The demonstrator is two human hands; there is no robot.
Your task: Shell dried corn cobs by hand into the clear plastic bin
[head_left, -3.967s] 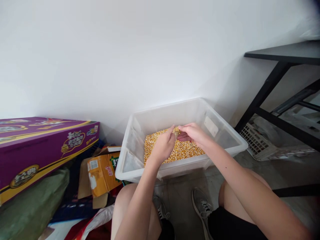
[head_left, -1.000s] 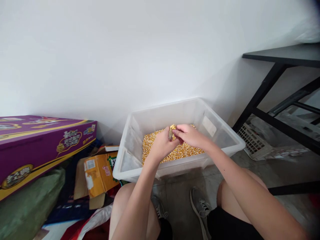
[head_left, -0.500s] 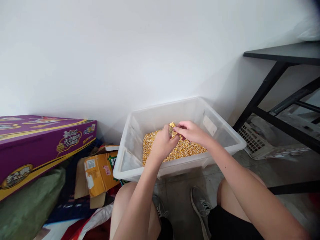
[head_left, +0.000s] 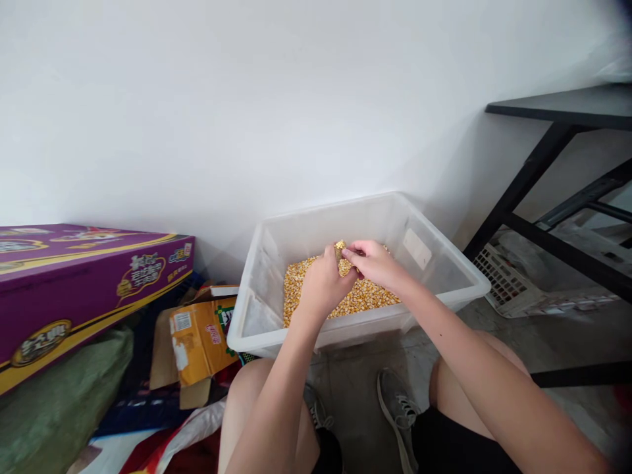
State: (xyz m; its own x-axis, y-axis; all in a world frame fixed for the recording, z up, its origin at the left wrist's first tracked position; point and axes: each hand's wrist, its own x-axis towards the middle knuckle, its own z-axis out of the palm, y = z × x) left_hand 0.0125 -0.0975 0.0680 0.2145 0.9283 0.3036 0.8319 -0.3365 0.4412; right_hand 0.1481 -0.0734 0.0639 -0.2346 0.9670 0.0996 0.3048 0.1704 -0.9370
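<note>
A corn cob (head_left: 340,245) pokes up from my left hand (head_left: 323,282), whose fingers are wrapped round it; most of the cob is hidden behind them. My right hand (head_left: 372,264) is closed, with its thumb and fingertips pressed against the cob's right side. Both hands are close together above loose corn kernels (head_left: 365,299). These yellow and whitish kernels cover the bottom of a translucent plastic bin (head_left: 326,214).
A purple carton (head_left: 99,289) stands at the left, with a torn orange box (head_left: 205,342) and a green sack (head_left: 69,395) near it. To the right are a black-framed table (head_left: 557,108) and a white crate (head_left: 508,283). The wall rises behind the bin.
The view has shifted slightly. My right fingertips have moved a little along the cob, while my left hand keeps its hold on it.
</note>
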